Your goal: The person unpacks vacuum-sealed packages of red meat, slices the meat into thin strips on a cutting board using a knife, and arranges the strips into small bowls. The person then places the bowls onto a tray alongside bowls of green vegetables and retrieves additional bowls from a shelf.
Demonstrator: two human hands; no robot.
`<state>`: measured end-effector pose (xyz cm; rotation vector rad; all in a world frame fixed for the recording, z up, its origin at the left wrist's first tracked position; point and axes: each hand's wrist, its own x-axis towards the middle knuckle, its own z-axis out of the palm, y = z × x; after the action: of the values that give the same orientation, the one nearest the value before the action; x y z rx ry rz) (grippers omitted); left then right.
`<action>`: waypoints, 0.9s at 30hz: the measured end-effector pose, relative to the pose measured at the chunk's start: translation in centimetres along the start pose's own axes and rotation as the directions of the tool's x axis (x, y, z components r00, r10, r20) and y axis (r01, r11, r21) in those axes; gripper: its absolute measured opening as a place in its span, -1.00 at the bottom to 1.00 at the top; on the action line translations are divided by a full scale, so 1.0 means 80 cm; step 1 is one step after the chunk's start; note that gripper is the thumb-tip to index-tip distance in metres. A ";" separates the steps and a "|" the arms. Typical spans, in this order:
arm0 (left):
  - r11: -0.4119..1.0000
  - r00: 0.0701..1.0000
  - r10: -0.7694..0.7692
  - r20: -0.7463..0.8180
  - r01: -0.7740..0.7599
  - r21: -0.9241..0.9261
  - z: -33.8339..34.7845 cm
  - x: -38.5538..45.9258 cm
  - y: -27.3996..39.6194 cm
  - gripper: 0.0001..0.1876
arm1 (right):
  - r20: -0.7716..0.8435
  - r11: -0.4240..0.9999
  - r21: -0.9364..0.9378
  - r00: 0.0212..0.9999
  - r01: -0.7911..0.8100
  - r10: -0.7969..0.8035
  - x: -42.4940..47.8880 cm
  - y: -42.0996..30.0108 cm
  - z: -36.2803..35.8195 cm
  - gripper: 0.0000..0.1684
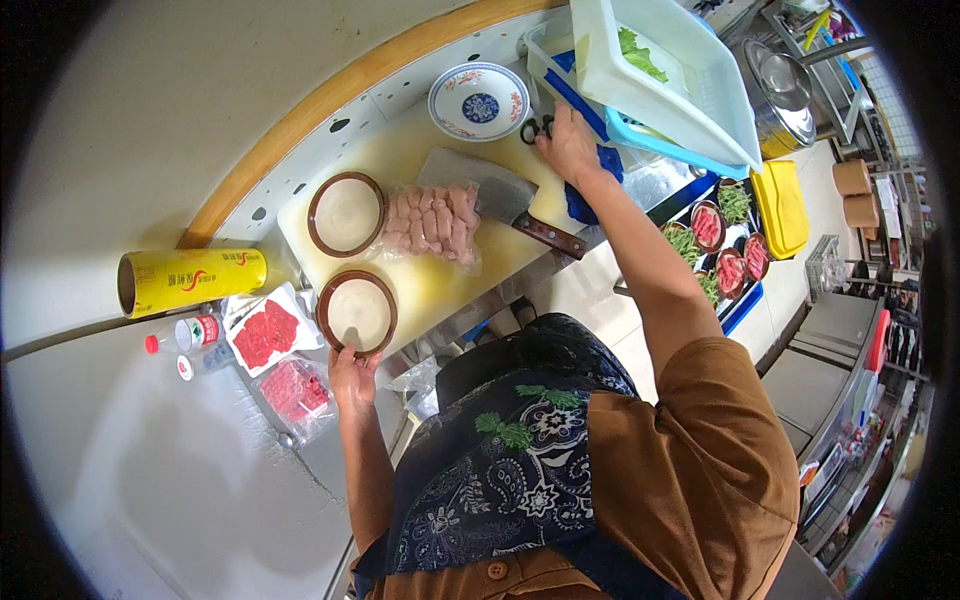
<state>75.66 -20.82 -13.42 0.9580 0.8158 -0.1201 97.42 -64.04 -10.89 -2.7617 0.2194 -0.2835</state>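
My left hand (354, 377) grips the near rim of a brown-rimmed bowl (358, 311) with a cream inside, thumb over the edge. A second such bowl (346, 214) sits just beyond it on the pale cutting board (431, 300). My right hand (574, 146) is at a pair of black-handled scissors (531, 132); its fingers hide part of them, and whether they are gripped is unclear. Between my hands lie a clear pack of pale pink meat pieces (431, 225) and a cleaver (487, 187) with a wooden handle. A patterned bowl (480, 105) stands near the scissors.
A yellow cling-film roll (193, 281), plastic bottles (196, 332), red meat on a tray (266, 336) and bagged meat (294, 391) lie left. Right are a white bin (697, 97) holding a lettuce leaf, a blue cloth (583, 201), small meat bowls (731, 271) and a yellow lid (780, 210).
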 end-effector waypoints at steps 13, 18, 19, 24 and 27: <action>1.000 0.996 -0.023 -0.090 0.022 -0.014 0.025 -0.030 -0.011 -0.42 | 0.229 0.976 0.112 0.951 0.186 -0.208 -0.090 0.028 -0.087 -0.51; 0.999 0.999 0.018 -0.044 -0.020 -0.050 0.032 -0.042 -0.011 -0.45 | 0.494 0.795 0.601 0.743 0.083 -0.451 -0.112 -0.117 -0.160 -0.45; 0.995 0.999 0.023 -0.035 -0.026 -0.096 0.026 -0.036 -0.018 -0.52 | 0.519 0.760 0.645 0.685 0.078 -0.511 -0.116 -0.157 -0.157 -0.45; 0.973 1.000 -0.025 0.004 0.025 -0.229 0.017 -0.028 -0.023 -0.54 | 0.208 0.514 0.635 0.514 0.576 -0.832 -0.162 -0.306 -0.010 -0.43; 0.946 0.991 -0.040 0.130 0.079 -0.314 0.006 -0.018 -0.030 -0.28 | 0.265 0.486 0.336 0.415 0.807 -0.871 -0.200 -0.331 0.074 -0.48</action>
<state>73.88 -22.98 -13.96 0.6144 0.7246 -0.0942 86.35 -34.62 -9.41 -2.4245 -1.3146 0.0587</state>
